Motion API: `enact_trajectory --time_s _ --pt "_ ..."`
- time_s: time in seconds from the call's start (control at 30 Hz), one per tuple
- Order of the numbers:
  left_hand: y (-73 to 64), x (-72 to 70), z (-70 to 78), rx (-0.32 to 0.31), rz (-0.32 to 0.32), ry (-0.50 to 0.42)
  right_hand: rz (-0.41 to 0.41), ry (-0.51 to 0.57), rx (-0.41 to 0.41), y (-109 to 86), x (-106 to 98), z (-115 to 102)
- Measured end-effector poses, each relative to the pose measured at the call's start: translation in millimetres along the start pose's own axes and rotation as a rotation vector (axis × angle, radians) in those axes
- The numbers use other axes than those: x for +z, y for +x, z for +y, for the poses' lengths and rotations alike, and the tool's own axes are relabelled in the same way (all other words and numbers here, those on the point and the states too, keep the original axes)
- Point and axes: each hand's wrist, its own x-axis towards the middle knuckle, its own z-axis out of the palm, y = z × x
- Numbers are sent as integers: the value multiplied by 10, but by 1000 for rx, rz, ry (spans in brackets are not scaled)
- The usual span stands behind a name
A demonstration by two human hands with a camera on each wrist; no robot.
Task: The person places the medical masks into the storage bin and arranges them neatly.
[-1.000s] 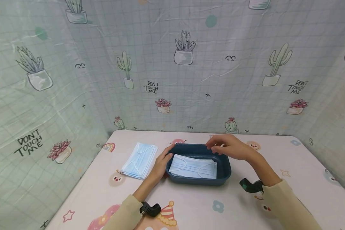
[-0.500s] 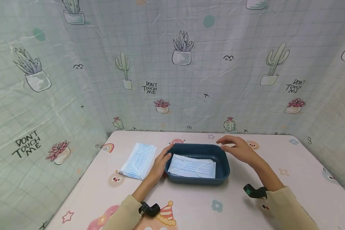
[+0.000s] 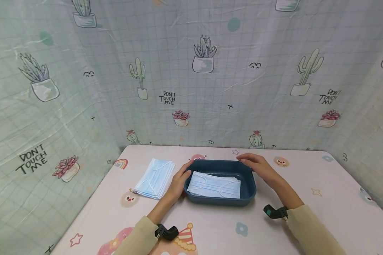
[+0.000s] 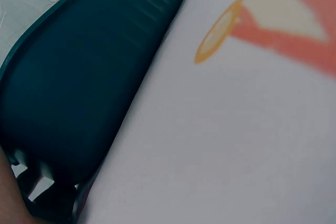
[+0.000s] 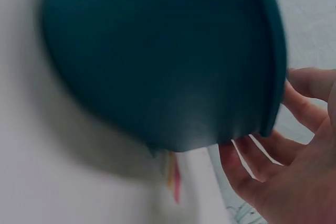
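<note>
A dark blue plastic storage basket (image 3: 219, 202) sits mid-table. Inside lies a stack of light blue disposable face masks (image 3: 214, 186), ear loops uppermost. My left hand (image 3: 177, 182) grips the basket's left side, thumb at the rim and fingers along the outside wall; only its edge (image 4: 9, 198) enters the left wrist view. At the far right corner, my right hand (image 3: 258, 167) holds the basket, with thumb by the rim and fingers bent round the outside, as the right wrist view shows. A second stack of masks (image 3: 155, 178) lies flat to the left, touched by neither hand.
The table (image 3: 335, 212) wears a pale pink cloth with cartoon prints. Behind it and at both sides hangs a cactus-print curtain (image 3: 166, 46). Each wrist carries a black camera, such as the one on the right wrist (image 3: 275, 211).
My right hand has drawn back from above the basket's far edge to the right, then settled on its far right corner. The left hand, basket and both mask stacks have stayed put.
</note>
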Motion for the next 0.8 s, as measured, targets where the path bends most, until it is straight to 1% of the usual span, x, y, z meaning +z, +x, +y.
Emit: enact_trajectory --time_s 0.23,0.5,0.57,0.7,0.8 --pt "-3 5 7 8 7 -8 -28 123 45 67 84 96" --pt "25 24 -7 15 5 -15 -6 276 126 133 154 182" --pt "23 24 -8 9 5 -12 -15 292 128 141 167 223" --pt "16 12 -26 2 17 -6 -34 314 103 154 215 294" --pt "8 -3 -38 10 23 -12 -51 351 101 160 266 327"
